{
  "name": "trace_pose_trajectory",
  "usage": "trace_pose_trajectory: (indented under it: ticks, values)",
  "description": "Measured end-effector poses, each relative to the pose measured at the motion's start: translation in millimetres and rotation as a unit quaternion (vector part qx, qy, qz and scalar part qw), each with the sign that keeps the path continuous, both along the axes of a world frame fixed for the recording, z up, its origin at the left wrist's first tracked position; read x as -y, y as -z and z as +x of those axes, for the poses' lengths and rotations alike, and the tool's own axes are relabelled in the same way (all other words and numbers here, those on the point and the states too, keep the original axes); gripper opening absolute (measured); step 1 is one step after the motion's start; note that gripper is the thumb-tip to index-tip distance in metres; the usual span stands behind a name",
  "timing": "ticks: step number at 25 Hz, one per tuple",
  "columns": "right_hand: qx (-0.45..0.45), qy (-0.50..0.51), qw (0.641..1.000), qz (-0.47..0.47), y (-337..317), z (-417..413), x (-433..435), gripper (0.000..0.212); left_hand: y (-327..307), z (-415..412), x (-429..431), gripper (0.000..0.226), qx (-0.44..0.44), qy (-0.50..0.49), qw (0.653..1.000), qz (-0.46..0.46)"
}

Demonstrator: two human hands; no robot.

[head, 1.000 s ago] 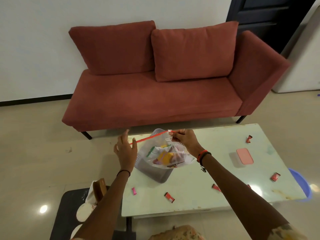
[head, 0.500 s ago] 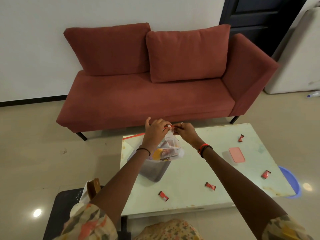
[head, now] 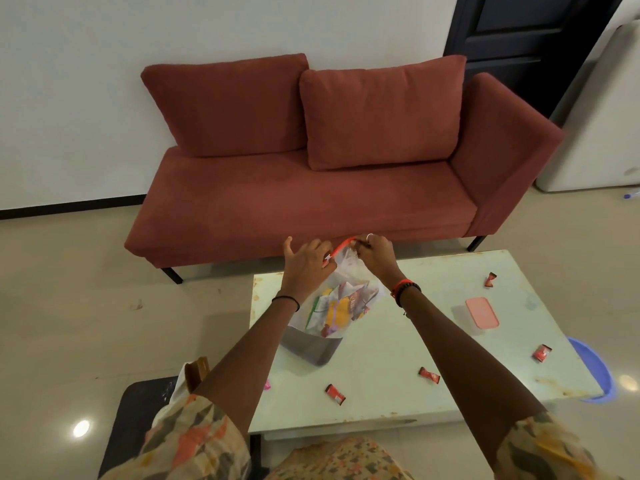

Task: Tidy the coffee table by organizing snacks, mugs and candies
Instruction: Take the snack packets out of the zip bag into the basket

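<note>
**Mia:** What is the biggest thing?

**Ben:** A red sofa [head: 311,188]. It looks soft, like cloth, and has two fat square cushions. It stands against a white wall, on thin dark legs.

**Mia:** And in front of it?

**Ben:** A pale coffee table [head: 398,358]. The top is flat, shiny and a bit dirty at the edges. A round blue tub [head: 595,372] peeks out behind its right end.

**Mia:** What sits on the table?

**Ben:** A grey box [head: 311,349] with round corners, and a pink lid [head: 482,312] lying flat. The lid is well apart from the box.

**Mia:** What are the hands doing?

**Ben:** They hold up a clear plastic bag [head: 341,303] over the grey box. It is crinkly and full of bright snack packs. The bag hides part of the box. The left hand [head: 306,268] pinches one end of the red zip strip, and its other fingers are spread. The right hand [head: 375,256] has its fingers tight on the other end.

**Mia:** How many candies?

**Ben:** I count four small red candies [head: 335,393] lying loose on the table, all shiny wrappers. A tiny pink one [head: 267,385] shows beside the left arm.
</note>
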State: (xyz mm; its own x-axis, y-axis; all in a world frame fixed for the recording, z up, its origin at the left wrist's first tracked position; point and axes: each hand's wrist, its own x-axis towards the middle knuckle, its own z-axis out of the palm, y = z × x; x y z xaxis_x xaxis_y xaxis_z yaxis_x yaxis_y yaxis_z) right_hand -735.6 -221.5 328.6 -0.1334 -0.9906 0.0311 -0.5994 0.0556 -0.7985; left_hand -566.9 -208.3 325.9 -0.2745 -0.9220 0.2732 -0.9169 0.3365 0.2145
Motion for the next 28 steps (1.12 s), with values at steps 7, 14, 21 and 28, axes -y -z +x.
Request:
trace_pose_trajectory:
  ticks: [7,14,21,28]
  values:
    - [0.104,0.161,0.981,0.017,3.8,-31.0,13.4,0.025,2.5,32.9,-6.2,0.014,0.004,-0.051,0.998,0.04]
    - [0.174,0.221,0.96,-0.009,-11.0,-41.6,33.7,0.025,13.9,55.4,-19.4,0.013,-0.044,-0.111,0.976,0.183]
    - [0.25,0.072,0.965,-0.013,-14.6,-40.1,26.8,0.019,8.9,70.5,-14.6,0.021,-0.208,-0.069,0.929,0.3]
    - [0.231,0.016,0.973,0.007,-16.5,-47.2,22.4,0.023,-22.2,17.6,2.8,0.033,-0.182,-0.01,0.967,0.176]
